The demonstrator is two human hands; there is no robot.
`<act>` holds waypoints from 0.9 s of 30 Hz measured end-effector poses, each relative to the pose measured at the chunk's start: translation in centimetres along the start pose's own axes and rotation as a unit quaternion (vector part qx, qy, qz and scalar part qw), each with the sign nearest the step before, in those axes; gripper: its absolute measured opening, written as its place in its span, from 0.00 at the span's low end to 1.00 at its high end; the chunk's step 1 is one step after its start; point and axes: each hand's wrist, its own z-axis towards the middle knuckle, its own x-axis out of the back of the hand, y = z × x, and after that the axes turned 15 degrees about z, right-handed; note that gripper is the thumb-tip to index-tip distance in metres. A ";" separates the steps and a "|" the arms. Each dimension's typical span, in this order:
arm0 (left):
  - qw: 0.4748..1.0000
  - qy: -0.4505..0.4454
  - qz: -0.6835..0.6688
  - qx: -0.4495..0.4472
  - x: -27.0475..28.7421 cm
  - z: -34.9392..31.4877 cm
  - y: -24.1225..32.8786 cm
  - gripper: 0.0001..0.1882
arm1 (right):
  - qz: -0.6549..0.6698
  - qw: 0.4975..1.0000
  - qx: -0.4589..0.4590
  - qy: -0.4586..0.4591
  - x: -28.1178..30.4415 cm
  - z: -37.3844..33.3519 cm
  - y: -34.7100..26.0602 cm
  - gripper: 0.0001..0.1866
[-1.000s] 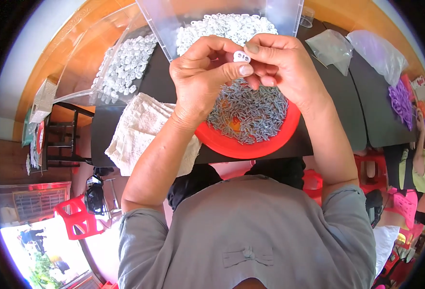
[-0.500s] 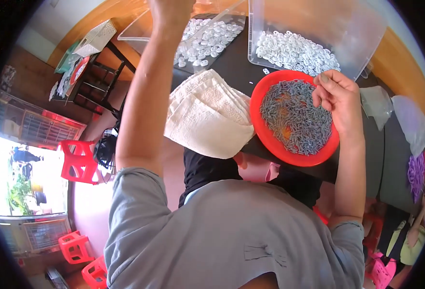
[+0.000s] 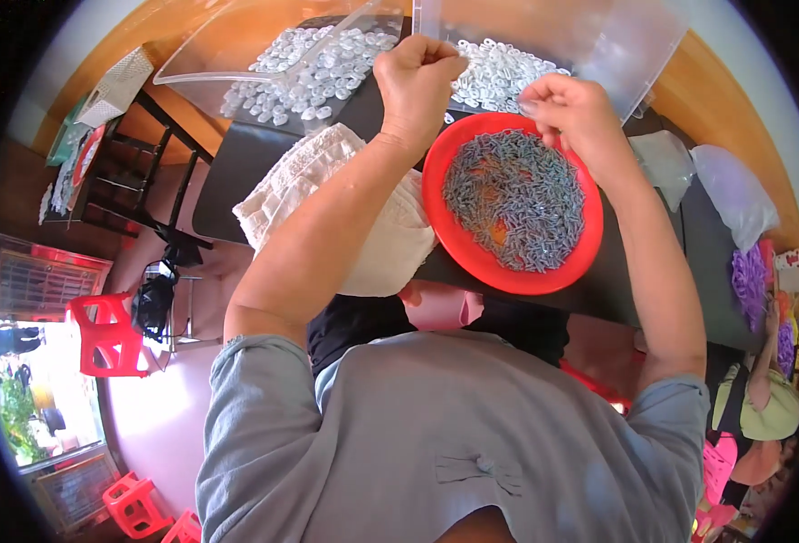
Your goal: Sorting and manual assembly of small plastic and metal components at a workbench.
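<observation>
The left hand (image 3: 416, 89) is curling its fingers at the near edge of the clear box (image 3: 553, 25), fingertips just beside the white oval pieces (image 3: 499, 72) heaped there; whether they are pinching anything cannot be told. The right hand (image 3: 583, 119) is bending its thumb and fingers close together above the far rim of the red bowl (image 3: 445, 237); any small thing between them is too hard to make out. Grey pins (image 3: 531, 195) are filling the bowl below those fingertips. One loose white piece (image 3: 448, 118) is lying between bowl and box. The bowl is sitting close to the table's (image 3: 223, 195) front edge, with a folded cloth (image 3: 377, 258) lying just left, under the left forearm. Open space is separating the two hands over the bowl's far side.
</observation>
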 end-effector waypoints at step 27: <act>0.945 -0.028 0.310 -0.099 -4.8 0.8 -6.8 0.03 | -0.280 0.928 0.246 -0.009 9.5 18.7 13.1 0.06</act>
